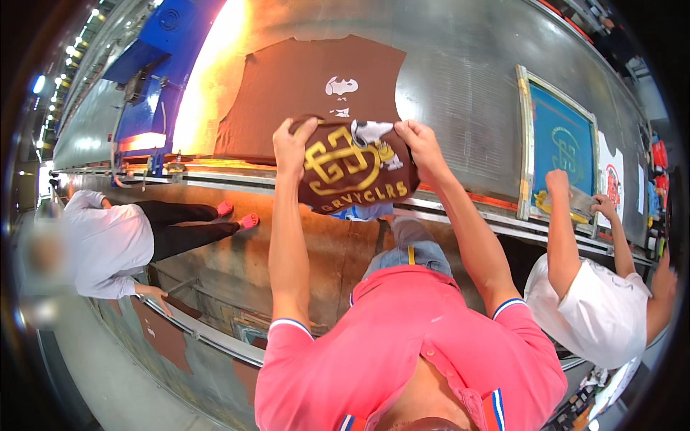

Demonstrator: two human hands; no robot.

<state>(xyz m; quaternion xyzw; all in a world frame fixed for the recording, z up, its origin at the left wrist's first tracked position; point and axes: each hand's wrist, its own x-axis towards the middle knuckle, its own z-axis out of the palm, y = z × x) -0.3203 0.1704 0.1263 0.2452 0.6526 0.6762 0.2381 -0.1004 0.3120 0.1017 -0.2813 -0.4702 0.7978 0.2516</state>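
In the head view, the left hand [290, 147] and right hand [424, 152] grip opposite sides of a brown cloth [352, 172], held between them over the metal table's [460, 65] near edge. A line of yellow letters runs beneath a rounded yellow emblem (a white patch shows at the top). Beyond lies a brown shirt panel [309, 82] with a white print. Rightward, a framed blue screen [564, 136] carries a pale, letter-like emblem.
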